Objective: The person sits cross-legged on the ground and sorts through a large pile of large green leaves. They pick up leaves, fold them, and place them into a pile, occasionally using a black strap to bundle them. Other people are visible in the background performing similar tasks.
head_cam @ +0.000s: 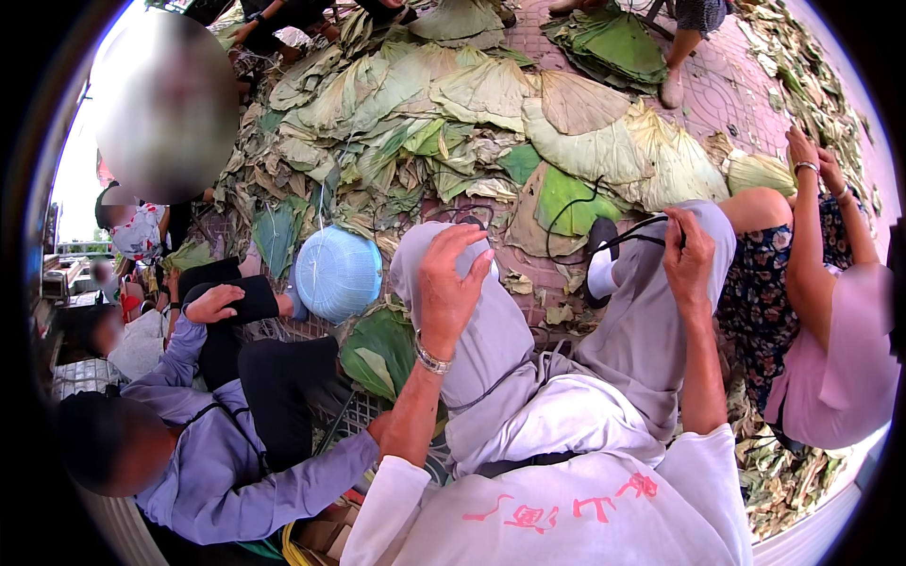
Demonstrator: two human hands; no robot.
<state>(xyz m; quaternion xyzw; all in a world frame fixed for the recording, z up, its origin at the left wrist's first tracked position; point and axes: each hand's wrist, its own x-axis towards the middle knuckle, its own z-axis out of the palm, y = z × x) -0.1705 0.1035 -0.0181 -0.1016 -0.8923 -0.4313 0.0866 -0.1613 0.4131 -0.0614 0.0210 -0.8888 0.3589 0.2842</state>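
Note:
My left hand point(453, 283) is raised over my left knee, fingers curved and apart, with nothing in it; a metal watch band circles the wrist. My right hand point(688, 255) is at my right knee, thumb and fingers pinched on a dark cord point(637, 232). The cord runs left and loops down past my shoe, over a green leaf point(575, 201) on the paving. Beyond my knees lies a broad heap of large dried leaves point(488, 92), pale green to tan. A light blue plastic basket point(338, 274) rests upside down to the left of my left knee.
A person in a purple shirt point(233, 488) sits close on my left, a forearm near my left elbow. Another person in pink point(835, 354) sits close on my right, hands by a folded leaf bundle point(761, 173). More people and a green leaf stack point(609, 46) are at the far side.

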